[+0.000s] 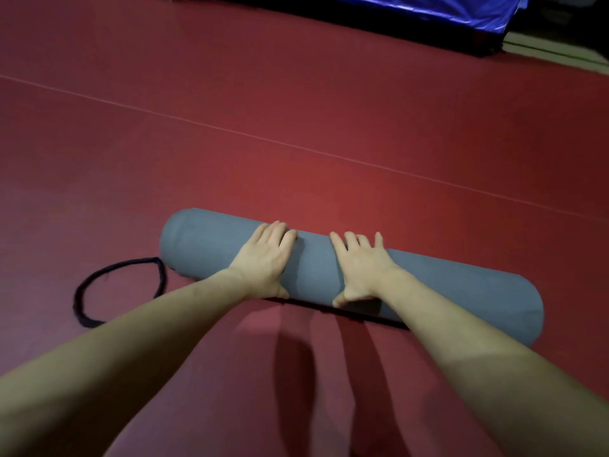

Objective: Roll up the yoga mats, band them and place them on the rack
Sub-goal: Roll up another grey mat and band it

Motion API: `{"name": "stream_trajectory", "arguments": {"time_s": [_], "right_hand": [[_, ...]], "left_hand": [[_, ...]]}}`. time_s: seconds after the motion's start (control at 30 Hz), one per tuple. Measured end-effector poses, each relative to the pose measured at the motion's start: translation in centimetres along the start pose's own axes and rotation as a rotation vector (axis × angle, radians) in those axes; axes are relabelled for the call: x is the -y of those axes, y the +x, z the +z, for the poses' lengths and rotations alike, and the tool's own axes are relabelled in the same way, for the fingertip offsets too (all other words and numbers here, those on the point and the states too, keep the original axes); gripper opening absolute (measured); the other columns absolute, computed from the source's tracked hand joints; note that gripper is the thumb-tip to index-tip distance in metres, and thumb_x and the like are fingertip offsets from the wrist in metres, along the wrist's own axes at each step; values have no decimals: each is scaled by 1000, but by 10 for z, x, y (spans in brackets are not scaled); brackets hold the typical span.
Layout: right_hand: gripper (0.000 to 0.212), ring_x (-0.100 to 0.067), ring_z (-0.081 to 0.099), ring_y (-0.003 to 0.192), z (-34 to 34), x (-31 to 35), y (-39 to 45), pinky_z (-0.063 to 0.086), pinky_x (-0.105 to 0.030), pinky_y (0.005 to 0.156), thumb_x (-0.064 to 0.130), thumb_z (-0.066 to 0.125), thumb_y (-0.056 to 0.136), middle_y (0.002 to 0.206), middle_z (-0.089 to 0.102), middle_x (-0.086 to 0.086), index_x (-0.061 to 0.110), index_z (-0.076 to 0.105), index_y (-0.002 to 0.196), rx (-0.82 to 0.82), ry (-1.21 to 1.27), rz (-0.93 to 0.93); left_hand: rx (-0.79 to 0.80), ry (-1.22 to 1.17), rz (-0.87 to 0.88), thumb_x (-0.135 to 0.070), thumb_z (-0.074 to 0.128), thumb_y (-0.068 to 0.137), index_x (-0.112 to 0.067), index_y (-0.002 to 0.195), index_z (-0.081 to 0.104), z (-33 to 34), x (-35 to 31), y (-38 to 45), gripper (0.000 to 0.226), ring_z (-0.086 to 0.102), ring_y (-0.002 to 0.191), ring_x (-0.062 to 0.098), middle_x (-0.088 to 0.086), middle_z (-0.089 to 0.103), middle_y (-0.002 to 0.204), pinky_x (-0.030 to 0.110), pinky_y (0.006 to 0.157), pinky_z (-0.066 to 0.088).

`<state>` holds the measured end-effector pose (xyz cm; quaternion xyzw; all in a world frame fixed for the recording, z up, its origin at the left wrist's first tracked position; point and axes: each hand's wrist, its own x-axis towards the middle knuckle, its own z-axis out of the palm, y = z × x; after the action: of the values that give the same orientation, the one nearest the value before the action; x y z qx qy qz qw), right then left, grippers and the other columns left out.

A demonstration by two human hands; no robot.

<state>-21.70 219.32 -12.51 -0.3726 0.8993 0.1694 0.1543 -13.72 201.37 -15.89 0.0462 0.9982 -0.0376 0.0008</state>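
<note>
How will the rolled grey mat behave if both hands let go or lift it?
The grey mat is a cylinder lying on the flat red floor, so it would probably roll or start unwinding once the left hand and right hand lift off; no band is on it. It looks soft, likely light, and may sag under an end-only grip.

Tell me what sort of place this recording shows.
Probably a gym or exercise studio: a wide red floor, a rolled mat under both hands, and a blue padded block at the far edge.
</note>
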Motion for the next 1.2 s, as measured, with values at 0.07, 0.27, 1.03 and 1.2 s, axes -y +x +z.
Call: {"name": "stream_trajectory", "arguments": {"time_s": [0.07, 0.27, 1.03, 1.2], "right_hand": [[128, -33, 22, 140, -3, 10, 3, 14, -62, 112, 62, 75, 63, 152, 17, -14, 18, -8, 151, -56, 41, -100], [115, -34, 19, 141, -21, 50, 30, 12, -58, 115, 55, 73, 71, 152, 18, -17, 11, 3, 151, -108, 107, -112], [134, -34, 24, 139, -28, 127, 75, 17, -62, 110, 80, 66, 53, 153, 18, -16, 22, -4, 151, -170, 58, -120], [133, -34, 27, 136, -24, 130, 74, 24, -58, 109, 80, 65, 53, 150, 24, -14, 21, -3, 151, -217, 49, -128]], "left_hand": [[-72, -84, -107, -56, 86, 35, 3, 122, 50, 3, 5, -7, 111, 50, 116, 40, 21, 51, 122, 45, 102, 39], [-95, -228, -333, -43, 81, 60, -7, 124, 41, -3, 30, -30, 83, 40, 111, 29, 9, 39, 124, 35, 89, 29], [264, -203, -907, -10, 39, 93, -5, 119, 47, 87, 92, -128, 28, 43, 116, 33, 14, 45, 125, 37, 95, 34], [274, -326, -843, -7, 41, 90, -7, 115, 41, 82, 98, -129, 25, 52, 111, 35, 15, 53, 120, 39, 90, 37]]}}
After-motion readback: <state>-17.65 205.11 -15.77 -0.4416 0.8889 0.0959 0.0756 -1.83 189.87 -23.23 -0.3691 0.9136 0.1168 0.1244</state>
